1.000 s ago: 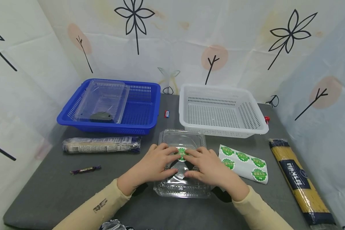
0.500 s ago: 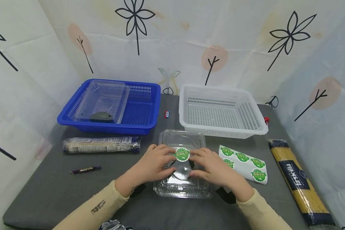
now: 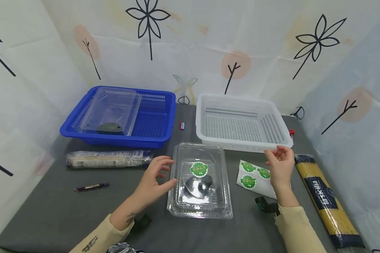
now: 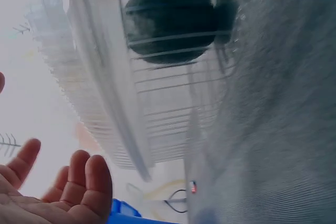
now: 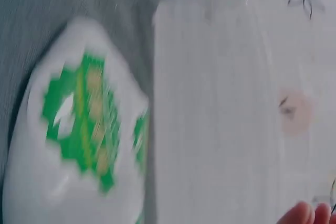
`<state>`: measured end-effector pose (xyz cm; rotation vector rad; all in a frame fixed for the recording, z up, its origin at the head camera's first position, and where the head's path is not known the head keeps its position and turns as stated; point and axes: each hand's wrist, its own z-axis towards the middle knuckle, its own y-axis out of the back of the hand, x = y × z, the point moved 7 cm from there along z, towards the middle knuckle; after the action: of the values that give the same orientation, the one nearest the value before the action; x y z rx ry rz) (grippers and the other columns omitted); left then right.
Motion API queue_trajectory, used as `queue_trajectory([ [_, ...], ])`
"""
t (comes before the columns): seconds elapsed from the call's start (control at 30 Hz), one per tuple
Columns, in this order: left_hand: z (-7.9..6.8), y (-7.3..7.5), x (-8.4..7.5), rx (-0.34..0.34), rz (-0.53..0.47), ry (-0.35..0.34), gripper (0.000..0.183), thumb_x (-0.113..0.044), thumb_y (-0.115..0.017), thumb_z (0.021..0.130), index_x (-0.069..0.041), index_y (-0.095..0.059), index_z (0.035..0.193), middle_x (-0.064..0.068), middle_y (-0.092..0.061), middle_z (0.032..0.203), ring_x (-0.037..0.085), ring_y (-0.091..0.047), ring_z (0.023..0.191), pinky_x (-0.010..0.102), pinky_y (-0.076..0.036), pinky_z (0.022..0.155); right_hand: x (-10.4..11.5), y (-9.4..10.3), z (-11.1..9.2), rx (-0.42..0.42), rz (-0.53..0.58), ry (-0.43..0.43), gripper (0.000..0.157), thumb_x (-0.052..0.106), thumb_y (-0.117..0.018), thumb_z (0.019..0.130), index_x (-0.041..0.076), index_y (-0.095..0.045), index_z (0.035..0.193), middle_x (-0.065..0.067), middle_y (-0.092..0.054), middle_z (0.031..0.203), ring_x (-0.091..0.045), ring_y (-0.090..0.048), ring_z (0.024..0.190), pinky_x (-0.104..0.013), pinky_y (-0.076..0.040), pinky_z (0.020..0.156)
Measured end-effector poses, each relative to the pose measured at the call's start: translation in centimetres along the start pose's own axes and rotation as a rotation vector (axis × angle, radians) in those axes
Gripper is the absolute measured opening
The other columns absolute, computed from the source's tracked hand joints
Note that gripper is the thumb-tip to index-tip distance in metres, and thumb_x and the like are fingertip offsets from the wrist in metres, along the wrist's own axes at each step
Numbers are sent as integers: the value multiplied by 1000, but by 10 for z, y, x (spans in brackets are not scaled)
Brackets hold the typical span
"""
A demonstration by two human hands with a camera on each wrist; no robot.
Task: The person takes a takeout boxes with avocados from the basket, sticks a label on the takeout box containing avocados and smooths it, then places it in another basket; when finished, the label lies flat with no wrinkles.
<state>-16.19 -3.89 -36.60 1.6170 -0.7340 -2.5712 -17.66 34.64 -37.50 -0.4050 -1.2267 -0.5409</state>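
A lidded clear plastic takeaway container (image 3: 221, 196) lies on the grey table, with a round green-and-white sticker (image 3: 198, 169) on its lid. Through its wall in the left wrist view shows a dark rounded object (image 4: 170, 22), whose kind I cannot tell. My left hand (image 3: 155, 177) is just left of the container, fingers relaxed and thumb apart, holding nothing. Above a white sheet of green stickers (image 3: 248, 175) hovers my right hand (image 3: 281, 167), fingers loosely bent with nothing visible in them; it covers part of the sheet.
At the back stand a blue basket (image 3: 152, 121), with another clear container (image 3: 114, 105) in it, and a white basket (image 3: 240, 142). A noodle packet (image 3: 111, 159) and a wrapped stick (image 3: 92, 187) lie left. A pasta packet (image 3: 323, 196) lies right; a small red-blue item (image 3: 182, 125) lies behind.
Both hands have left the container lid, uncovering the sticker. The left hand drew back to the left; the right hand moved right and is raised over the sticker sheet.
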Motion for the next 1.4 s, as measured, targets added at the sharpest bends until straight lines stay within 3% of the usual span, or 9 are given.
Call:
queue_trajectory([
  [0.1,-6,3,1,1,-70,110,49,-2,-66,75,0,-44,118,15,-40,119,34,-48,94,44,-46,71,-39,33,23,-146,48,-83,44,17,-70,73,14,-40,105,-1,-43,84,-10,-44,63,-18,-42,43],
  [0.2,-11,0,11,28,-111,206,52,-7,-65,77,-4,-40,122,15,-41,117,32,-49,94,37,-47,71,-61,56,36,-233,-60,-171,53,31,-69,72,18,-36,111,2,-42,87,-10,-43,66,-17,-43,44],
  [0.37,-17,-11,37,80,-160,303,60,-17,-67,77,-13,-35,127,14,-36,125,24,-50,92,30,-48,67,-62,65,49,-155,-93,-247,61,32,-65,76,17,-30,123,3,-46,90,-9,-51,70,-16,-46,48],
  [0.5,-18,-18,43,108,-155,311,63,-20,-68,76,-20,-34,128,13,-36,125,24,-51,88,29,-48,60,-52,55,55,-14,13,-286,61,23,-63,79,17,-26,128,1,-47,93,-11,-55,71,-19,-48,49],
  [0.7,-18,-22,42,126,-124,328,66,-23,-69,74,-24,-33,129,13,-37,125,21,-52,84,31,-46,57,-49,46,65,100,20,-278,54,21,-62,81,19,-31,125,0,-46,98,-12,-55,75,-21,-49,51],
  [0.83,-19,-25,32,176,-155,350,69,-20,-67,76,-22,-29,133,18,-33,129,21,-53,79,31,-46,56,-50,43,68,106,14,-293,52,20,-61,81,19,-32,125,-1,-46,105,-13,-54,77,-21,-49,52],
  [1.07,-17,-28,10,236,-173,296,72,-10,-64,77,-15,-25,137,21,-26,132,22,-51,66,32,-48,45,-51,41,68,90,33,-300,45,17,-59,82,22,-34,119,-1,-46,107,-14,-55,77,-21,-50,52],
  [1.23,-16,-34,23,238,-156,284,69,-7,-65,75,-20,-30,134,16,-29,129,20,-48,58,32,-47,39,-50,42,67,82,43,-282,48,16,-60,82,19,-34,121,0,-46,104,-15,-56,75,-22,-50,50],
  [1.4,-15,-36,37,179,-47,255,68,-8,-65,72,-26,-35,130,6,-35,121,15,-46,58,25,-43,40,-49,41,68,83,13,-291,51,18,-60,82,17,-31,124,0,-46,104,-15,-55,76,-21,-49,51],
])
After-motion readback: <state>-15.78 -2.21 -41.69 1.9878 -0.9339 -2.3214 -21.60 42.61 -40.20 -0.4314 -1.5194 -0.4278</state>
